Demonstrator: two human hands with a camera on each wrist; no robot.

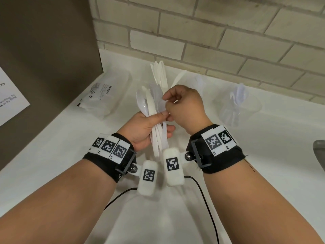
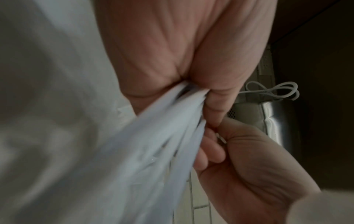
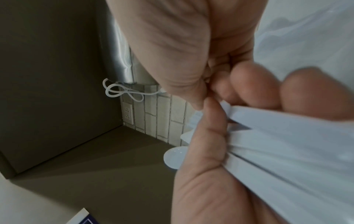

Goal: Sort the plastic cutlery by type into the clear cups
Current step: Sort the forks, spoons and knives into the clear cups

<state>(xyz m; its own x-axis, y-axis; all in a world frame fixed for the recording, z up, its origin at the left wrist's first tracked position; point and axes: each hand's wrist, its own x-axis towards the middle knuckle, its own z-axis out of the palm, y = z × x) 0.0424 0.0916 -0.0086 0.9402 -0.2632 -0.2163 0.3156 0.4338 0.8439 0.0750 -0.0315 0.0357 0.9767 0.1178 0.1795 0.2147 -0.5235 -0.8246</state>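
Observation:
My left hand grips a fanned bundle of white plastic cutlery above the white counter; spoon bowls and knife blades stick out of its top. My right hand has its fingers curled and pinches one piece of the bundle next to my left thumb; I cannot tell its type. The left wrist view shows the bundle under my palm. In the right wrist view a spoon bowl pokes out beside my left thumb. A clear cup with spoons stands at the right. Another clear cup stands behind my right hand.
White knives rise behind the hands, their base hidden. A clear plastic bag printed WARNING lies at the left by a brown cabinet side. A brick wall backs the counter. A sink edge shows far right.

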